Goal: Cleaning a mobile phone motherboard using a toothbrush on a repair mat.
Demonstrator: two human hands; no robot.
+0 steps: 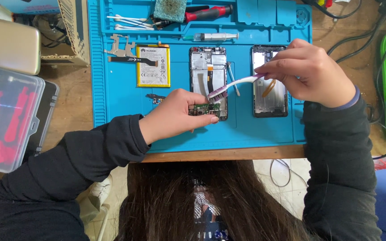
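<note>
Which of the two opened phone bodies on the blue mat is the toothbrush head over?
The middle phone frame, beside the yellow battery; the toothbrush bristles sit above it. The other frame lies under the right hand.

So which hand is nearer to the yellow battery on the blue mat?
The left. The left hand holds a small circuit board just below and right of the yellow battery. The right hand, holding a toothbrush, is further right, beyond both phone frames.

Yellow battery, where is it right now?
Head view: yellow battery lies on the blue mat, left of the opened phone frame, above the left hand.
</note>
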